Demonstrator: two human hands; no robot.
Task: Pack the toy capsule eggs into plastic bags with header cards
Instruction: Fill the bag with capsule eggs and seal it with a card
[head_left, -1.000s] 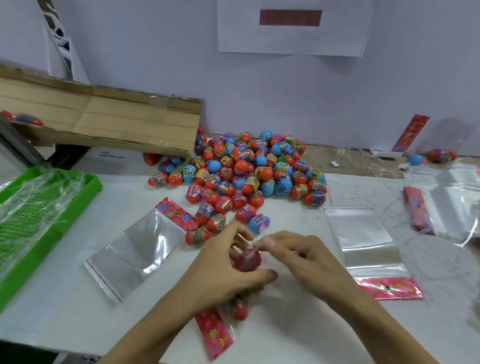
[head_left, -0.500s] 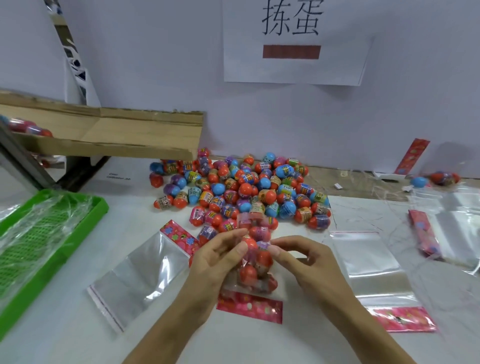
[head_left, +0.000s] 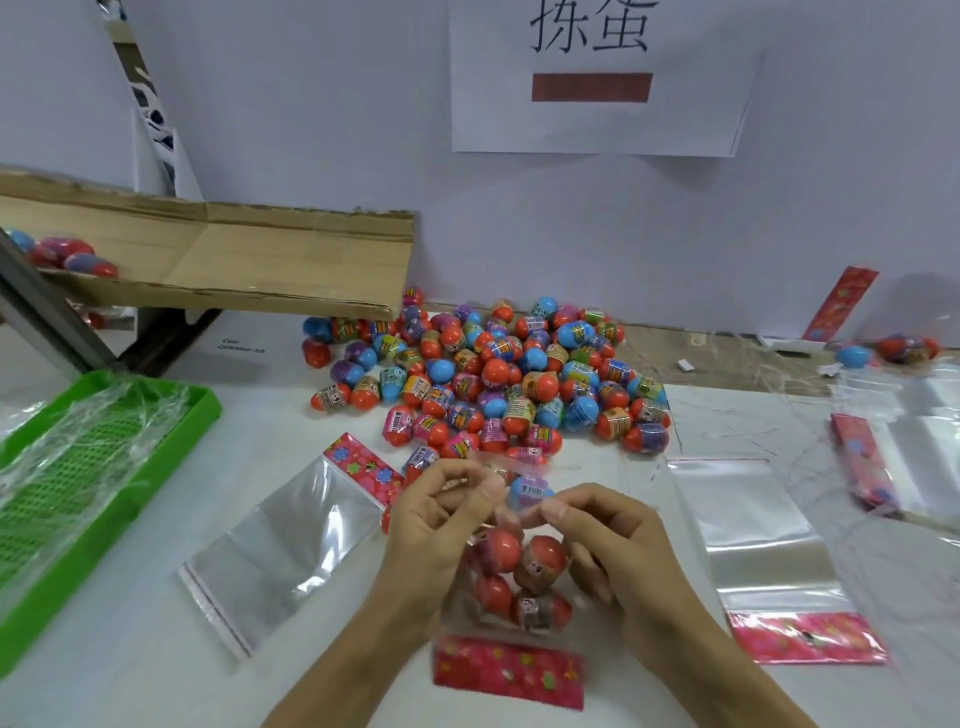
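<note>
My left hand (head_left: 441, 525) and my right hand (head_left: 608, 540) pinch the open far end of a clear plastic bag (head_left: 519, 571) in front of me. Several red capsule eggs (head_left: 543, 558) lie inside it. Its pink header card (head_left: 509, 673) points toward me on the table. A large pile of red, blue and purple capsule eggs (head_left: 493, 374) lies just beyond my hands. An empty bag with a pink header (head_left: 291, 540) lies flat to the left, and another empty bag (head_left: 753, 540) lies to the right.
A green plastic tray (head_left: 171, 457) lined with film stands at the left edge. A cardboard flap (head_left: 234, 265) slopes down toward the egg pile from the back left. More bags and header cards (head_left: 857, 457) lie at the far right, with a filled bag (head_left: 906, 348) by the wall.
The bag has turned so its header card faces me and its open end points away. Both hands moved from pushing an egg in to pinching the bag's mouth. The camera tilted up.
</note>
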